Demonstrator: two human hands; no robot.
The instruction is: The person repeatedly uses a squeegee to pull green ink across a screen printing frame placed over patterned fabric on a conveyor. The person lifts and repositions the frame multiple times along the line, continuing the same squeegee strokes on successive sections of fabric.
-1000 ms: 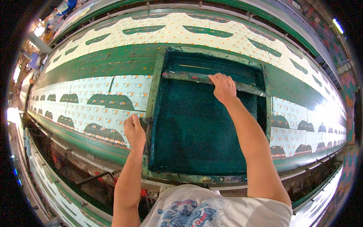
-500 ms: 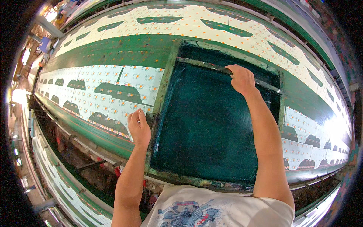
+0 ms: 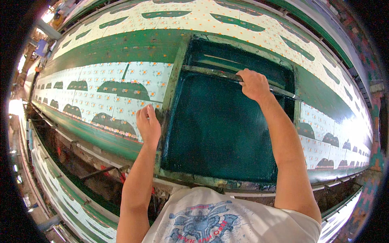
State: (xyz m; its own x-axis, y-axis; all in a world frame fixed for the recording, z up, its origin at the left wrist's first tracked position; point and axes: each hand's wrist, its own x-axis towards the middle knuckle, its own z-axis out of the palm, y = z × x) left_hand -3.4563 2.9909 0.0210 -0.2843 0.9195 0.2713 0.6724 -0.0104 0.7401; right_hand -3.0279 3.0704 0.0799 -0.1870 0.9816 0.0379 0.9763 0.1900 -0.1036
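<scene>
A screen-printing frame with a dark teal mesh lies flat in front of me. Across its far part runs a long, narrow squeegee. My right hand is closed over the squeegee's top edge, right of its middle. At the frame's left side, my left hand has its fingers curled in and its thumb up; whatever they may hold is hidden. White fabric with orange flowers and dark curved shapes spreads beyond that hand.
The frame rests on a long green printing table. Cream patterned fabric lines its far side, and more white printed fabric lies right of the frame. A rail edges the near side. Another table with printed fabric stands at lower left.
The squeegee, in my right hand, has come toward me over the mesh, and pale streaks show behind it. My left hand stays beside the frame. The whole view has shifted slightly.
</scene>
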